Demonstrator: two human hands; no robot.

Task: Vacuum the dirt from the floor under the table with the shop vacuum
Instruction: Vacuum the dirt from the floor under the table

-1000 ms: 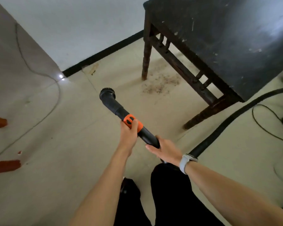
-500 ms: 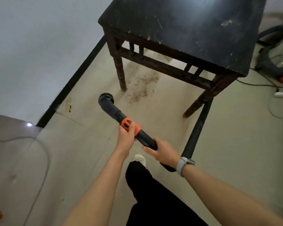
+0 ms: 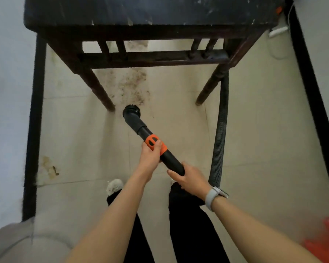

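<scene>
The person stands on the floor in front of a dark wooden table. Both hands hold a black vacuum wand. The left hand has its grip wrapped around the wand at the orange collar, with the thumb on top. The right hand has its grip curled around the back end of the wand, and a pale watch sits on that wrist.

The round brush head at the front of the wand points down at the floor. It is just beside the table's front left leg. I cannot tell if the brush touches the floor.

The dirt is a brown, speckled patch on the floor under the table, close to that same leg. Its near edge is just past the brush head.

A black ribbed hose runs from behind the right hand along the floor and passes the table's front right leg. The person wears black trousers. Something orange lies blurred at the bottom right.
</scene>
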